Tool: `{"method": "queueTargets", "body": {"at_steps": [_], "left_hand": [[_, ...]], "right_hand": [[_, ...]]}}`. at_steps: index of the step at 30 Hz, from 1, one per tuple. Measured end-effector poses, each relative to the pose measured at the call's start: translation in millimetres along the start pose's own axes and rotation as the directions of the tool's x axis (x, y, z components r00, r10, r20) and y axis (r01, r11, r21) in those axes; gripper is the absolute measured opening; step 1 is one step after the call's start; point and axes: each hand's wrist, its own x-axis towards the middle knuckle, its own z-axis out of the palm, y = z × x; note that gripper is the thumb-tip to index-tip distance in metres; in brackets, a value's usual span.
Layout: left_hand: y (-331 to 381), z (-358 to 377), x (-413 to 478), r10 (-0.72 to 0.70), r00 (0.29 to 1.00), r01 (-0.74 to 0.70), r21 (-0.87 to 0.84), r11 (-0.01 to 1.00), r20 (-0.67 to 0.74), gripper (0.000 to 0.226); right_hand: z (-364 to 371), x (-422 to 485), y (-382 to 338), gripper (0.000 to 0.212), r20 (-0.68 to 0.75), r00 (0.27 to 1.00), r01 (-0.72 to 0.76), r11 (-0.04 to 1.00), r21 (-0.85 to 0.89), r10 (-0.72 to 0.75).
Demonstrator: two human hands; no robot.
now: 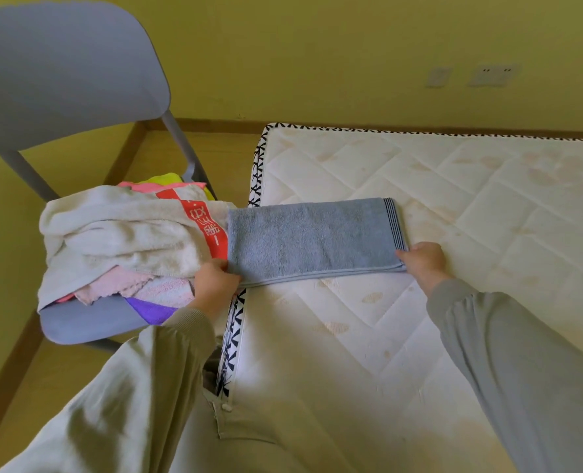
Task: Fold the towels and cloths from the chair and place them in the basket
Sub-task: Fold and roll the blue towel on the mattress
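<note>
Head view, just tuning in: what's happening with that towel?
A person is folding a blue towel on the mattress. The left hand grips its near left corner and the right hand grips its near right corner. The towel lies flat, already doubled lengthwise. The chair beside the mattress holds a heap of unfolded cloths with a cream towel on top. No basket is in view.

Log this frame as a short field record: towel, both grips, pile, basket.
towel: blue towel, folded, flat on mattress, left end overhanging its edge
left grip: hand pinches towel's near left corner
right grip: hand pinches towel's near right corner
pile: unfolded cloths heaped on chair seat
basket: not in view
</note>
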Motion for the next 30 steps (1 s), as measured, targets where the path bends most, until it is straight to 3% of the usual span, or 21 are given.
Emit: {"method": "queueTargets", "body": {"at_steps": [2,4,5,7,10,12,16,18,20,21,22,23,25,27,30], "left_hand": [[-0.4,0.6,-0.9,0.108,0.994,-0.103,0.233,0.967,-0.009,0.017],[-0.3,2.5,-0.4,0.129,0.992,-0.126,0.295,0.947,0.007,0.022],[1.0,4.2,-0.5,0.119,0.993,-0.117,0.247,0.962,0.006,0.028],[6.1,7.1,-1.0,0.062,0.998,-0.062,-0.002,0.998,-0.016,0.032],[16.3,7.8,-5.0,-0.065,0.998,0.067,-0.374,0.925,0.017,0.028],[18.8,8.2,-6.2,-0.059,0.998,0.055,-0.413,0.909,0.004,0.034],[28.1,7.5,-20.1,0.064,0.998,-0.057,-0.411,0.91,0.004,0.061],[27.8,10.0,-29.8,0.11,0.99,-0.077,-0.322,0.944,0.085,0.078],[21.3,14.8,-34.6,0.16,0.983,-0.159,-0.021,0.987,0.095,0.084],[19.1,16.0,-37.5,0.246,0.968,-0.249,0.155,0.956,0.038,0.082],[16.5,18.5,-36.9,0.402,0.915,-0.378,0.288,0.88,-0.026,0.076],[17.9,21.8,-36.4,0.576,0.815,-0.513,0.385,0.767,-0.061,0.068],[28.6,31.4,-31.4,0.766,0.64,-0.637,0.511,0.576,-0.066,0.056],[45.8,41.7,-26.7,0.758,0.65,-0.651,0.554,0.519,0.054,0.055],[64.8,58.2,-12.0,0.696,0.69,-0.649,0.596,0.472,0.201,0.053]], "right_hand": [[0.6,1.7,0.4,0.038,0.009,1.0,0.026,0.998,-0.055,-0.026],[1.0,0.6,-3.0,0.019,0.039,0.998,0.052,0.996,-0.068,-0.049],[2.2,0.2,-3.9,0.014,0.045,0.997,0.064,0.998,-0.03,-0.063],[4.3,-0.6,-5.7,0.019,0.053,0.997,0.06,0.997,0.045,-0.062],[5.7,-2.3,-11.3,0.015,0.098,0.994,0.037,0.998,0.048,-0.042],[6.1,-4.4,-15.3,0.009,0.064,0.997,0.031,0.999,0.031,-0.033],[0.6,-17.9,-16.1,0.021,-0.255,0.964,0.091,0.993,0.069,-0.07],[-2.0,-22.8,-4.0,0.03,-0.326,0.94,0.07,0.991,-0.111,-0.102],[-2.0,-25.1,9.7,0.044,-0.357,0.93,-0.018,0.954,-0.3,-0.094],[-0.8,-26.8,12.4,0.048,-0.368,0.922,-0.019,0.933,-0.36,-0.123],[1.8,-28.1,10.4,0.051,-0.367,0.908,0.037,0.912,-0.409,-0.202],[7.6,-28.9,4.7,0.05,-0.342,0.885,0.144,0.884,-0.444,-0.316],[26.1,-32.6,-11.6,0.047,-0.213,0.809,0.407,0.784,-0.469,-0.547],[50.1,-37.0,-30.3,0.044,-0.058,0.734,0.583,0.672,-0.456,-0.677],[83.9,-47.1,-59.3,0.043,0.157,0.693,0.695,0.596,-0.403,-0.703]]}}
